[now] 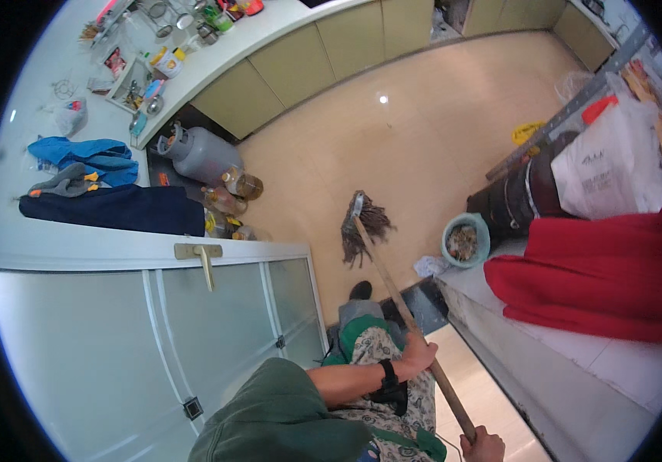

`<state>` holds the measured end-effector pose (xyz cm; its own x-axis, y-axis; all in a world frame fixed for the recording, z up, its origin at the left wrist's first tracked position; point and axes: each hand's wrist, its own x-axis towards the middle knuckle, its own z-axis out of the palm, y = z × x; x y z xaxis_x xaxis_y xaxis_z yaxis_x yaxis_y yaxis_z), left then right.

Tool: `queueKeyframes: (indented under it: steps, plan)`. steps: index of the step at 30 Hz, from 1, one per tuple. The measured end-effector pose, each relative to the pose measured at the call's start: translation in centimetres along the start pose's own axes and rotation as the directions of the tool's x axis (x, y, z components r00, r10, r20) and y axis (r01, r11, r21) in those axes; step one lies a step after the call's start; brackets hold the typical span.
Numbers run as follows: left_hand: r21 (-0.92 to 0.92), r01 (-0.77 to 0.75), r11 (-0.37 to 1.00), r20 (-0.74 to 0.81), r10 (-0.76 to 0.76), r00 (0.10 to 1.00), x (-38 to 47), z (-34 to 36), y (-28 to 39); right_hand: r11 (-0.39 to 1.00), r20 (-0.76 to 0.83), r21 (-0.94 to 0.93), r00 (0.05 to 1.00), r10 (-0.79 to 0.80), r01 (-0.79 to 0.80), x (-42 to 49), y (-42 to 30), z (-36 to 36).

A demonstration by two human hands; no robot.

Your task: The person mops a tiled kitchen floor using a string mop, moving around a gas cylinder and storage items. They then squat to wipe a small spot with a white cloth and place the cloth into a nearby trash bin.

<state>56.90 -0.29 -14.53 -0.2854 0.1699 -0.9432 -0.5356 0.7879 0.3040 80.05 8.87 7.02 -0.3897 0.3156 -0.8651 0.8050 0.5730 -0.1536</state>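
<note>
My left hand (420,352), with a black band on its wrist, is closed around the middle of a wooden mop handle (391,283). Lower down, near the bottom edge of the view, my right hand (484,444) grips the upper end of the same handle. The handle slants away from me to a mop head (365,225) of dark grey-brown strands, which lies on the tan floor (319,161) just past a doorway. My shoe (361,290) shows close behind the strands.
A white door with frosted panels (215,312) stands at the left. Beyond it are a grey gas cylinder (206,155) and several oil bottles (243,183). A waste bin (466,239) with a greenish liner and a crumpled white cloth or bag (431,266) sit right of the mop; cabinets (290,69) line the far side.
</note>
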Motion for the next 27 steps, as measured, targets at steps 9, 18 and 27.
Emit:
queueKeyframes:
  steps: [9,18,27]
  plan:
    - [-0.001,-0.146,0.989,-0.275,0.141,0.951,3.6,-13.0,9.6,0.974,-0.134,0.015,0.966,-0.221,0.225,9.2,-9.3,-6.1]
    - [0.116,-0.023,0.993,-0.503,0.078,0.861,20.5,-33.9,20.3,0.979,0.042,0.086,0.981,-0.189,0.185,30.5,-31.1,-14.2]
    - [0.790,-0.052,0.611,0.052,0.018,0.998,42.0,-40.5,16.8,0.985,0.247,0.167,0.965,-0.090,0.049,42.8,-41.4,-14.4]
